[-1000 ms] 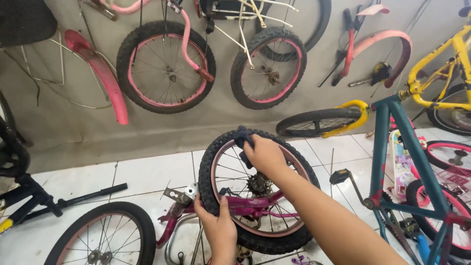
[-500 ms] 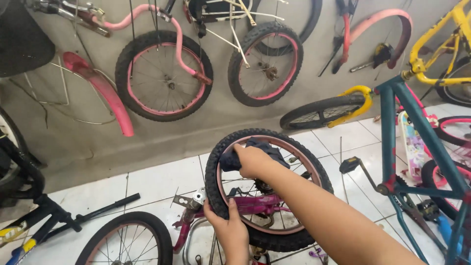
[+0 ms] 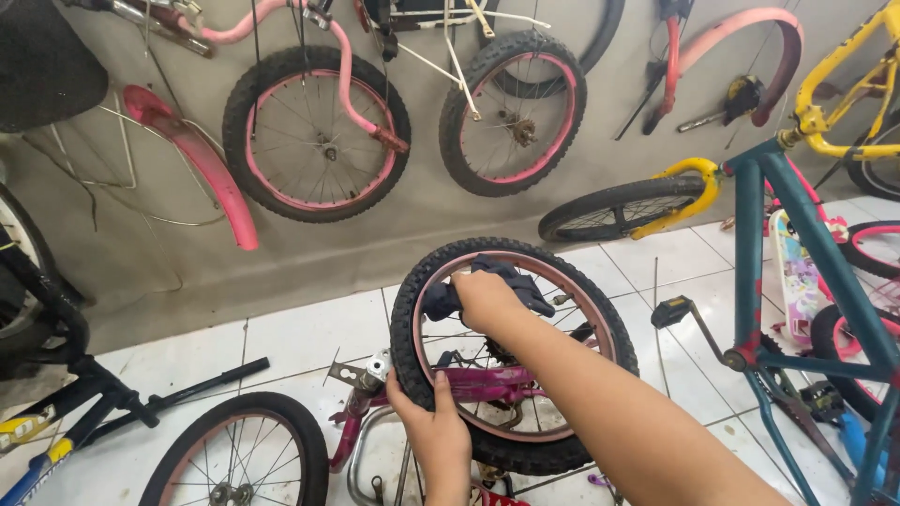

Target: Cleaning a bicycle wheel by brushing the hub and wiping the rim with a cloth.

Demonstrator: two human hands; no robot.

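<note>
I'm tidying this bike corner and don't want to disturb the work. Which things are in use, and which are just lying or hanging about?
In use: left hand, right hand, dark rag, pink-rimmed wheel, magenta frame.

Lying about: hung wheels, pink fender, teal frame, floor wheel.

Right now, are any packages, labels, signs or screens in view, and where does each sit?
Printed panel with cartoon pictures: right side, behind the teal bicycle frame; tall, white with pink and purple artwork.
Sticker on a blue and yellow bicycle frame: lower left corner; small, too blurred to describe further.
No packages, signs or screens.
</note>
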